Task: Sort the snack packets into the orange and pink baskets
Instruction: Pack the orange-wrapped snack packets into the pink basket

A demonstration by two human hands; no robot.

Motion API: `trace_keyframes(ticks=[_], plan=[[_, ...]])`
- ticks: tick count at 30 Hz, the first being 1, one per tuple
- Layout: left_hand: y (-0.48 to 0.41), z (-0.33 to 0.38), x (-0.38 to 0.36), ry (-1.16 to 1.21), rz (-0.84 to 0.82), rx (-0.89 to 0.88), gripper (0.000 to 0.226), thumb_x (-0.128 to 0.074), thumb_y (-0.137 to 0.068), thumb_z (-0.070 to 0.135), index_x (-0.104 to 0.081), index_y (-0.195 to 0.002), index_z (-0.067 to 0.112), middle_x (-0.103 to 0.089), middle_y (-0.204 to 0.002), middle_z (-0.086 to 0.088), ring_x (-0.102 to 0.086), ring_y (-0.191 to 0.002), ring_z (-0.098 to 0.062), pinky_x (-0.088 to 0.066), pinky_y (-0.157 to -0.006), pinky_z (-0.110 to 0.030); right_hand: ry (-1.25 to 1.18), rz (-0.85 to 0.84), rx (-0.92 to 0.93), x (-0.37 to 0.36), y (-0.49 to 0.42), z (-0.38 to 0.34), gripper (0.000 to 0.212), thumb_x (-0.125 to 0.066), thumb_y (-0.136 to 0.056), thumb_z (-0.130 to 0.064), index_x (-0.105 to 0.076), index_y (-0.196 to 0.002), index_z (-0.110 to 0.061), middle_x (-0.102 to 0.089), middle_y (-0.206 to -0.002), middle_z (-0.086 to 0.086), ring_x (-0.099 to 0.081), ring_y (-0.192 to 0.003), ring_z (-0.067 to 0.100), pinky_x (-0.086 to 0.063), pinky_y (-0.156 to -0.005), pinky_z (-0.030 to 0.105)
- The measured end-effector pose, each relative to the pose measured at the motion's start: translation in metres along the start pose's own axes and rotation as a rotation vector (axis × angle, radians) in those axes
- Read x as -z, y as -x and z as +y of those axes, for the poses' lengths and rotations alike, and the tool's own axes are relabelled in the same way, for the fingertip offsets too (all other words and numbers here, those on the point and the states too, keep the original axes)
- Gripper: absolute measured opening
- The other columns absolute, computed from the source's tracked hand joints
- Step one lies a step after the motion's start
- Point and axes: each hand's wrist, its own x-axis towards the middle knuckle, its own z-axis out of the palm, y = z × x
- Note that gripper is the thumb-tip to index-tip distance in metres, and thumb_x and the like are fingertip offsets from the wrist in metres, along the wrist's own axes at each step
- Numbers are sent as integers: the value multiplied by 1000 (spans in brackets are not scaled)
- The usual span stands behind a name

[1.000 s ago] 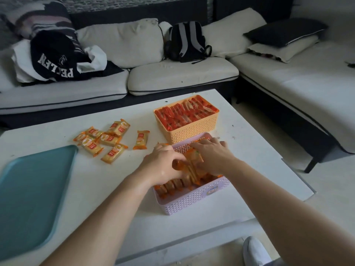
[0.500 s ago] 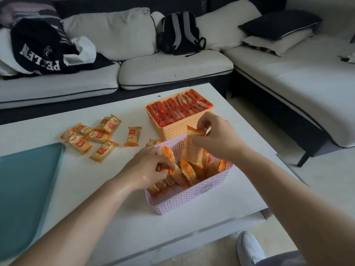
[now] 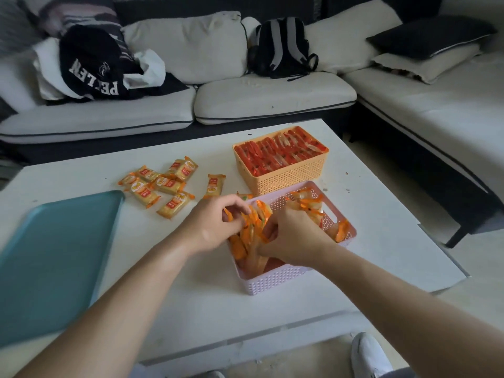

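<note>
The pink basket [image 3: 275,282] stands near the table's front, holding several orange-edged snack packets [image 3: 246,236]. My left hand [image 3: 215,225] reaches over its left rim, fingers curled on packets inside. My right hand [image 3: 289,238] is down in the middle of the basket, fingers closed among the packets. Just behind stands the orange basket [image 3: 286,175], filled with rows of red packets [image 3: 278,154]. Several loose yellow-orange packets [image 3: 166,184] lie on the table to the left of the baskets.
A teal tray [image 3: 54,255] covers the table's left front. The white table [image 3: 381,241] ends close to the right of the pink basket. A sofa with cushions, a backpack [image 3: 281,47] and dark clothing [image 3: 92,66] runs behind. A white shoe [image 3: 368,356] shows below.
My right hand, which had lifted a packet above the pink basket, has come down into the basket. My left hand stays at the basket's left side among the packets.
</note>
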Motion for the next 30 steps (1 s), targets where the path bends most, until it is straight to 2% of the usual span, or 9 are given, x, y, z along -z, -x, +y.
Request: trace_keyframes(ticks=[5,7,11,14,16,21,23,25,30], plan=[[8,1,-15,-73,-197,-20,11,-84,-76,39,-77,-85,38,-68,-89,14,-65,-87,-11,-56,-80,-34,105,-216,84,-14,0,-1,19,-62,-88,-23,-76,-93,-12,-72,-83,3,-68,-80,22,-56,-66,33],[8,2,-15,-213,-238,0,15,-83,-74,45,-78,-86,38,-67,-89,16,-63,-88,-7,-56,-79,-34,75,-142,41,-2,-2,6,23,-56,-90,-15,-79,-91,-15,-75,-86,1,-70,-79,17,-61,-73,34],[11,6,-14,-416,-205,19,25,-82,-69,57,-73,-80,37,-64,-90,16,-58,-86,-6,-52,-69,-29,85,272,-6,20,-6,24,19,-55,-87,-23,-73,-81,-20,-73,-81,-3,-67,-73,16,-60,-66,38],[13,10,-15,-494,-202,-1,28,-82,-71,58,-69,-82,35,-59,-92,17,-55,-90,-8,-46,-67,-28,219,126,-15,19,-1,32,15,-66,-83,-41,-62,-79,-28,-66,-77,-9,-64,-72,13,-54,-58,28],[14,12,-14,-515,-216,3,29,-83,-72,56,-68,-85,34,-57,-96,15,-54,-92,-11,-45,-68,-28,309,9,-61,12,-3,34,21,-66,-84,-38,-55,-70,-28,-63,-71,-8,-65,-68,14,-55,-57,27],[14,14,-13,-505,-225,45,24,-83,-72,51,-67,-80,34,-61,-92,15,-57,-86,-10,-44,-62,-26,309,74,-96,21,-5,29,34,-58,-89,-23,-42,-59,-22,-47,-62,-4,-55,-62,17,-36,-52,24],[13,14,-12,-472,-232,77,17,-82,-73,45,-70,-76,34,-64,-85,16,-59,-80,-6,-43,-58,-24,238,121,-132,39,-3,27,27,-59,-88,-26,-53,-67,-10,-51,-64,-1,-49,-56,12,-34,-50,22],[12,13,-10,-427,-243,108,12,-81,-77,40,-72,-73,34,-67,-81,15,-61,-78,-6,-44,-58,-23,139,122,-157,55,0,24,24,-62,-85,-28,-66,-88,-5,-64,-73,2,-58,-60,17,-42,-51,26],[11,13,-6,-347,-264,134,8,-80,-83,34,-75,-76,33,-63,-74,18,-60,-77,-6,-42,-59,-24,-27,48,-7,67,11,14,16,-61,-91,-19,-72,-102,-24,-69,-99,-5,-66,-87,17,-51,-67,31]])
